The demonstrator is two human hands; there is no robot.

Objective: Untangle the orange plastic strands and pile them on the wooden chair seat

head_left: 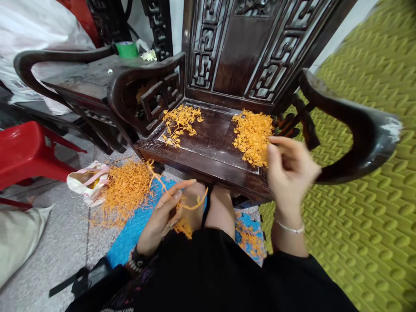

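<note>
My left hand [160,221] is closed around a thin orange branching stem [158,177], above my lap. One end of the stem reaches up to the left, and the other curves out to the right. At the right edge of a dense pile of small orange plastic-looking pieces [251,134], my right hand [290,177] has its thumb and forefinger pinched together, slightly blurred. What that pinch holds, if anything, is too small to make out. A looser orange cluster [182,121] lies on the left of the dark wooden chair seat [216,136].
On the floor at left, a big heap of thin orange stems [128,190] lies beside a white bag [89,182] and a red stool [22,147]. More orange bits [248,236] are on the blue mat. A green tape roll [126,50] sits on the side table; a yellow-green mat [367,234] is at right.
</note>
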